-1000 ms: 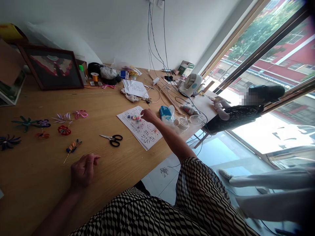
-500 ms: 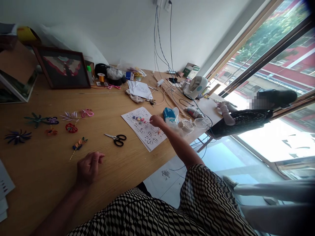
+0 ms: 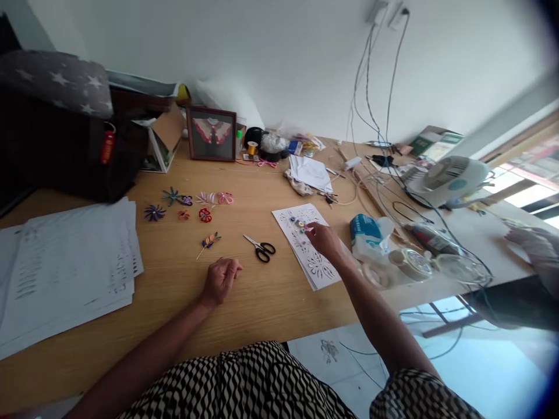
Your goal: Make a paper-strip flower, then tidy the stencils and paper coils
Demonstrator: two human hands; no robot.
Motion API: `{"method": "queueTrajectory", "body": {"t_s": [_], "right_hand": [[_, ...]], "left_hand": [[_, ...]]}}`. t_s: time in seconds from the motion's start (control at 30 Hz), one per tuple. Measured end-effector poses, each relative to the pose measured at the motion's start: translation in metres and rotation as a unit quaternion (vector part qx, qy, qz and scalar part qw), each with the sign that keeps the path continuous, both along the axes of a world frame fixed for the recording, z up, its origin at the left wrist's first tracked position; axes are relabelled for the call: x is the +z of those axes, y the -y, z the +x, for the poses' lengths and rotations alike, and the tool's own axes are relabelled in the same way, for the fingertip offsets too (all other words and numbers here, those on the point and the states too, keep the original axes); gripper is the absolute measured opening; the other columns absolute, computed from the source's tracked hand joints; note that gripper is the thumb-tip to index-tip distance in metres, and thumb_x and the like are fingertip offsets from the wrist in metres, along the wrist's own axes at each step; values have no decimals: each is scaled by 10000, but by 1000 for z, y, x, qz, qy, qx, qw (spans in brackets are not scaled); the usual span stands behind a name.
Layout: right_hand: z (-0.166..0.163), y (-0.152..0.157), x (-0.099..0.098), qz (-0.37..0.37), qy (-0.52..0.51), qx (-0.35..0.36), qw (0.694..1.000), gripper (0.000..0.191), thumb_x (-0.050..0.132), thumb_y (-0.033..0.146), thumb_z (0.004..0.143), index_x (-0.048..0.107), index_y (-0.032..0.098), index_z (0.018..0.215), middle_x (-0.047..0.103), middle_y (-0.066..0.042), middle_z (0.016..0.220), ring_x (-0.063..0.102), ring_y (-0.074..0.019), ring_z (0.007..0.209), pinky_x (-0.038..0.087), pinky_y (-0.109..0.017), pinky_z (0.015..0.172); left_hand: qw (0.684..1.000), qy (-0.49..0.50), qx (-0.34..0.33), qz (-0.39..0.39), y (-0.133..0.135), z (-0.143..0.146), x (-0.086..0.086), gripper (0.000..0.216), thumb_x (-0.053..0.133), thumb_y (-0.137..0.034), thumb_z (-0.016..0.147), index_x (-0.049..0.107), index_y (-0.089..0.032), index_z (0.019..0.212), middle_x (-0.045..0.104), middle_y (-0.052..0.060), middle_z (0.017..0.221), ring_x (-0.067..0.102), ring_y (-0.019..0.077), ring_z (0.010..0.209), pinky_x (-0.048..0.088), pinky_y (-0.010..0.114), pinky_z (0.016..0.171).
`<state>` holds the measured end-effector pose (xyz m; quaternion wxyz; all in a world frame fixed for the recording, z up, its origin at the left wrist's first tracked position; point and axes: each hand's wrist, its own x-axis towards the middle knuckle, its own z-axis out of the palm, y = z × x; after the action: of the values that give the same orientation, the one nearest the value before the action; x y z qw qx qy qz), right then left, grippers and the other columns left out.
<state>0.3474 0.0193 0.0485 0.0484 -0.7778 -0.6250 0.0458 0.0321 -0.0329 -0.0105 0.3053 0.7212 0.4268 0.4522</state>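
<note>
My right hand [image 3: 324, 240] reaches out over a white cut-paper sheet [image 3: 315, 263], its fingertips pinched at a cluster of small coloured beads [image 3: 299, 223] lying on the sheet. My left hand [image 3: 220, 279] rests on the wooden table [image 3: 183, 302] with its fingers loosely curled and nothing in them. Black-handled scissors [image 3: 261, 248] lie between the two hands. A small wire flower [image 3: 209, 240] lies just beyond my left hand.
Several coloured wire flowers [image 3: 192, 205] lie farther back. A paper stack [image 3: 65, 262] sits at the left, a framed picture [image 3: 212, 134] and black bag [image 3: 65, 151] behind. Tissue pack [image 3: 365, 235], small jars [image 3: 410, 263], a fan [image 3: 449, 177] and cables crowd the right. Another person's hand [image 3: 530, 244] is at the right edge.
The view has swung left, bringing the paper stack and black bag into sight. My right hand has stayed at the beads on the cut-paper sheet. My left hand has stayed on the table.
</note>
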Motion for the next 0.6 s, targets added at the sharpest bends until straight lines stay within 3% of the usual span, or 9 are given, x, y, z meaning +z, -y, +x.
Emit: {"method": "queueTrajectory", "body": {"t_s": [0.13, 0.23, 0.4, 0.6], "right_hand": [[-47, 5, -10, -12, -39, 52, 998, 317, 524, 284, 902, 651, 198, 1179, 734, -65, 954, 666, -211, 910, 440, -274, 760], [-84, 6, -18, -25, -76, 103, 991, 298, 522, 269, 899, 665, 207, 1154, 733, -56, 959, 664, -197, 906, 436, -260, 756], [-135, 3, -23, -12, -107, 222, 969, 274, 493, 236, 907, 690, 188, 1090, 714, -78, 1028, 649, -188, 931, 432, -253, 784], [-179, -21, -21, -39, -118, 263, 957, 311, 516, 241, 909, 651, 161, 1177, 687, -109, 1097, 633, -206, 977, 438, -276, 828]], "left_hand": [[1000, -23, 12, -1, 0, 1, -2, 441, 323, -387, 952, 607, -205, 669, 545, 2, 539, 557, 150, 569, 447, 287, 642], [991, -80, 102, 18, -10, -3, -4, 384, 366, -369, 932, 612, -206, 686, 601, 30, 609, 584, 176, 642, 452, 318, 708], [947, -188, 260, 25, -38, -28, -8, 156, 497, -244, 834, 644, -193, 854, 688, 103, 899, 611, 257, 907, 439, 385, 818], [915, -231, 330, -25, -54, -50, -10, 219, 465, -181, 819, 656, -166, 924, 681, 136, 987, 581, 307, 996, 430, 430, 837]]}}
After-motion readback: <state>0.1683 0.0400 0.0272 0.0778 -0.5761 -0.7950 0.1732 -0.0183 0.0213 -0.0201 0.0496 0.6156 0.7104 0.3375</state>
